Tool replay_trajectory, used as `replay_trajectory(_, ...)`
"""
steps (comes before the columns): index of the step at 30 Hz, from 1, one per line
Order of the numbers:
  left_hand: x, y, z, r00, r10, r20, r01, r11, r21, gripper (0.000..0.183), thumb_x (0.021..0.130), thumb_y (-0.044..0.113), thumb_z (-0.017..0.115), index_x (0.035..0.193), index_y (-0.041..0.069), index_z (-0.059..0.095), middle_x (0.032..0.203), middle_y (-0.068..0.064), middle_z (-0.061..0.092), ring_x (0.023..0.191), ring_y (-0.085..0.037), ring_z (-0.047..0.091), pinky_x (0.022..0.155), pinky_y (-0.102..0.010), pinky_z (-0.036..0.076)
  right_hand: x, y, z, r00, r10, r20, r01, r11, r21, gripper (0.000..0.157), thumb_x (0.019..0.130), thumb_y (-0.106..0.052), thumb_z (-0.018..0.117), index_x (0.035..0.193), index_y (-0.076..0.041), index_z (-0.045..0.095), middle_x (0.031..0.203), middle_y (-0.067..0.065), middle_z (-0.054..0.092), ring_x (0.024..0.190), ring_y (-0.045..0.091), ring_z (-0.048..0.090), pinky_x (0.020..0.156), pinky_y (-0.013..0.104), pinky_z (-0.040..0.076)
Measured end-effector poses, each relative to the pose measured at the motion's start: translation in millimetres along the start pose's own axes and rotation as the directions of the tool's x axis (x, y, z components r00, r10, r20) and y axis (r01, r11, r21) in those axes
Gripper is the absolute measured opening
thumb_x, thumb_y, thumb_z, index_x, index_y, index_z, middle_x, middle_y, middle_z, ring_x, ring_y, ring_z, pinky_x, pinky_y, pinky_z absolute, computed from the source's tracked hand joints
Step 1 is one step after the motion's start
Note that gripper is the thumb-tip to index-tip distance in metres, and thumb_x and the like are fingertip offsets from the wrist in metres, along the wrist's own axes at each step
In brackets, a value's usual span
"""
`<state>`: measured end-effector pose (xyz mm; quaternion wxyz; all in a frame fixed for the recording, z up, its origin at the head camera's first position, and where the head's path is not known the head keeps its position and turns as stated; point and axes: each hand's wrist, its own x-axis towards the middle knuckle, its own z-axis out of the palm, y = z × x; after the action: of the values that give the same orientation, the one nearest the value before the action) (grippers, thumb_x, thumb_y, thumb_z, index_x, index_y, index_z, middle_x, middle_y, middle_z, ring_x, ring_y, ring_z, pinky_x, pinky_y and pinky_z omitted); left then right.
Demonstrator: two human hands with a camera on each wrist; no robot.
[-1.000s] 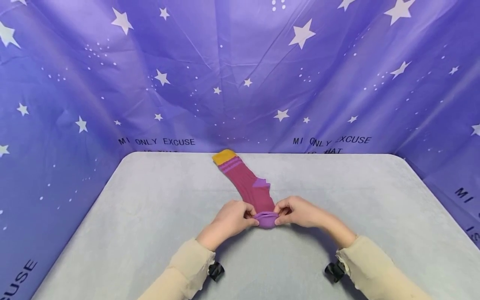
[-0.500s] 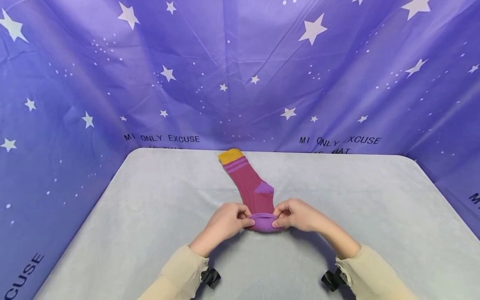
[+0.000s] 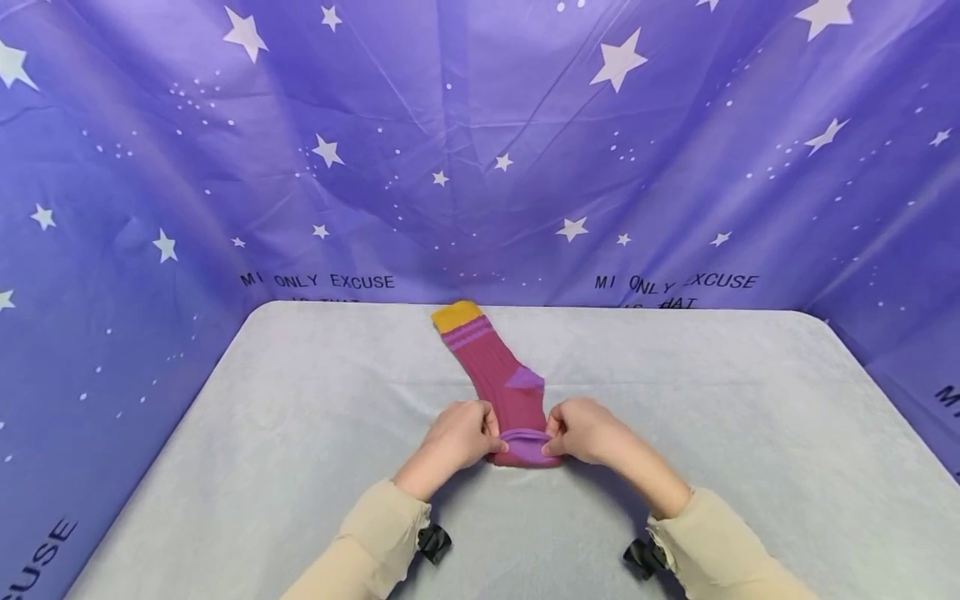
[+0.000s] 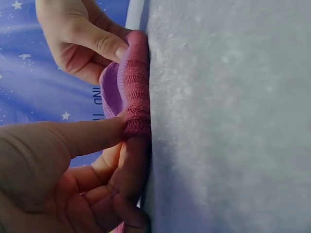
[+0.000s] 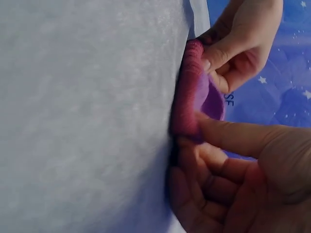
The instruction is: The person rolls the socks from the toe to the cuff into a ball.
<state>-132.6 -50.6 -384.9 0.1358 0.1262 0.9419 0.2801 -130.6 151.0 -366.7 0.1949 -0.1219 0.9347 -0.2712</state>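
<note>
A raspberry-red sock (image 3: 491, 375) with a yellow cuff and a purple heel lies slantwise on the table, its cuff at the far edge. Its near end is turned back into a fold (image 3: 525, 450), purple inside with a red strip along the front. My left hand (image 3: 459, 435) pinches the left corner of this fold, thumb on top. At the right corner my right hand (image 3: 592, 432) pinches it the same way. Both wrist views show the purple opening (image 4: 112, 92) gaping between the thumbs, and the red roll (image 5: 188, 92) low over the table surface.
The pale grey table (image 3: 315, 392) has rounded far corners. Behind it and along both sides hangs a purple-blue curtain (image 3: 420, 125) with white stars and black lettering. A black wrist device (image 3: 435, 543) sits at the left sleeve, another (image 3: 643, 557) at the right.
The near end has rolled over: a red strip now shows in front of the purple, which earlier formed the front edge. Both hands keep their pinch, and the left has shifted slightly left.
</note>
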Motion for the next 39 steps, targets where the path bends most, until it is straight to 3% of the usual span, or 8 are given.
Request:
replay_trajectory(9, 7.7, 11.2, -2.5, 0.998, -0.013, 0.054, 0.01, 0.998, 0.063, 0.044, 0.076, 0.02, 0.086, 0.066, 0.016, 0.044, 0.061, 0.003, 0.042, 0.059, -0.013, 0.042, 0.055, -0.023, 0.033, 15, -15, -6.6, 0.993, 0.113, 0.021, -0.107, 0.976, -0.191, 0.035, 0.071, -0.02, 0.089, 0.068, -0.012, 0.055, 0.067, -0.001, 0.054, 0.065, 0.015, 0.05, 0.06, 0.027, 0.04)
replay_trajectory(15, 0.4, 17.5, 3.9, 0.992, 0.123, -0.031, -0.114, 0.971, 0.212, 0.044, 0.078, 0.009, 0.079, 0.064, 0.019, 0.039, 0.06, 0.005, 0.038, 0.058, -0.012, 0.042, 0.053, -0.022, 0.031, 5, -17, 2.8, 0.992, -0.108, -0.067, 0.091, 0.972, -0.218, 0.032, 0.072, 0.001, 0.079, 0.064, -0.014, 0.051, 0.062, -0.004, 0.049, 0.06, 0.013, 0.046, 0.057, 0.024, 0.037)
replay_trajectory(17, -3.9, 18.8, 8.6, 0.973, 0.217, -0.075, -0.185, 0.936, 0.3, 0.038, 0.079, 0.006, 0.076, 0.064, 0.02, 0.044, 0.061, 0.007, 0.042, 0.058, -0.011, 0.046, 0.053, -0.022, 0.034, -3, -15, 8.5, 0.958, -0.258, -0.123, 0.218, 0.938, -0.268, 0.03, 0.069, 0.007, 0.073, 0.063, -0.016, 0.054, 0.061, -0.005, 0.05, 0.06, 0.011, 0.047, 0.057, 0.024, 0.038)
replay_trajectory(20, -11.8, 20.8, 13.8, 0.925, 0.366, -0.098, -0.289, 0.848, 0.444, 0.027, 0.081, 0.005, 0.072, 0.068, 0.022, 0.057, 0.069, 0.009, 0.052, 0.064, -0.01, 0.055, 0.057, -0.022, 0.042, -13, -10, 14.5, 0.872, -0.449, -0.195, 0.351, 0.85, -0.392, 0.026, 0.065, 0.008, 0.071, 0.066, -0.015, 0.06, 0.066, -0.006, 0.056, 0.065, 0.013, 0.048, 0.061, 0.025, 0.04)
replay_trajectory(23, -17.3, 17.8, 12.1, 0.898, 0.436, -0.065, -0.354, 0.8, 0.484, 0.017, 0.081, 0.009, 0.075, 0.076, 0.022, 0.066, 0.079, 0.01, 0.057, 0.072, -0.009, 0.059, 0.066, -0.021, 0.048, -19, -8, 14.1, 0.845, -0.501, -0.185, 0.379, 0.806, -0.455, 0.023, 0.065, -0.001, 0.082, 0.074, -0.013, 0.065, 0.076, -0.004, 0.061, 0.074, 0.016, 0.049, 0.069, 0.03, 0.043)
replay_trajectory(27, -21.7, 12.2, 4.8, 0.914, 0.404, 0.022, -0.369, 0.811, 0.453, 0.019, 0.078, 0.022, 0.084, 0.087, 0.021, 0.067, 0.085, 0.01, 0.056, 0.076, -0.005, 0.056, 0.073, -0.021, 0.05, -22, -8, 14.3, 0.882, -0.45, -0.143, 0.351, 0.828, -0.437, 0.032, 0.062, -0.01, 0.091, 0.081, -0.011, 0.065, 0.083, -0.002, 0.062, 0.079, 0.017, 0.052, 0.07, 0.034, 0.047)
replay_trajectory(33, -14.4, 9.8, 2.8, 0.904, 0.423, 0.056, -0.402, 0.801, 0.443, 0.029, 0.074, 0.023, 0.088, 0.088, 0.019, 0.063, 0.087, 0.009, 0.054, 0.077, -0.004, 0.053, 0.074, -0.021, 0.049, -19, -8, 16.7, 0.868, -0.458, -0.193, 0.323, 0.815, -0.482, 0.036, 0.058, -0.007, 0.092, 0.079, -0.009, 0.063, 0.079, 0.001, 0.059, 0.075, 0.019, 0.054, 0.067, 0.034, 0.049)
replay_trajectory(39, -6.4, 6.3, 2.5, 0.914, 0.404, 0.049, -0.393, 0.844, 0.364, 0.024, 0.077, 0.016, 0.084, 0.088, 0.018, 0.063, 0.088, 0.007, 0.056, 0.078, -0.006, 0.052, 0.074, -0.02, 0.048, -16, -6, 15.2, 0.858, -0.471, -0.206, 0.308, 0.792, -0.528, 0.037, 0.057, -0.009, 0.092, 0.078, -0.009, 0.062, 0.078, 0.001, 0.057, 0.073, 0.02, 0.054, 0.066, 0.035, 0.049)
